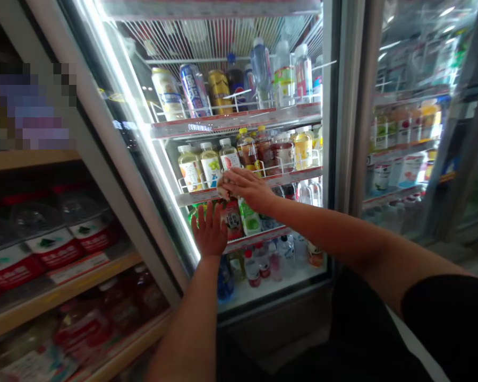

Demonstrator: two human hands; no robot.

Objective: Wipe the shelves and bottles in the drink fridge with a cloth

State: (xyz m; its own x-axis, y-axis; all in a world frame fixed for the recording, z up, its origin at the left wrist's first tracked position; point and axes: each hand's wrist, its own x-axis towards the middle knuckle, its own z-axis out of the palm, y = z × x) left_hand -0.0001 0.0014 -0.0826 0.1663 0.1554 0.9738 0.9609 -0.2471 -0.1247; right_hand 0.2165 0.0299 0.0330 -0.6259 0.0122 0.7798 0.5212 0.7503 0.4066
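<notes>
In front of me stands an upright drinks fridge with a glass door point(258, 286). My left hand point(211, 233) is raised against the lower left of the glass, palm forward and fingers spread, holding nothing. Higher and to the right, my right hand point(250, 188) presses a pale crumpled cloth point(223, 192) to the glass; most of it is hidden under the fingers. Behind the hands, bottles with white caps point(190, 168) line the middle shelf. A red-labelled bottle point(232, 218) and a green-and-white one point(250, 218) show just below the right hand.
Cans point(219, 91) and tall bottles fill the fridge's upper shelf; small bottles point(252, 269) stand at its bottom. A wooden shelf rack point(63, 281) with red-and-white packs is close on the left. Another glass-fronted fridge point(402, 151) stands on the right, beyond a metal frame point(352, 106).
</notes>
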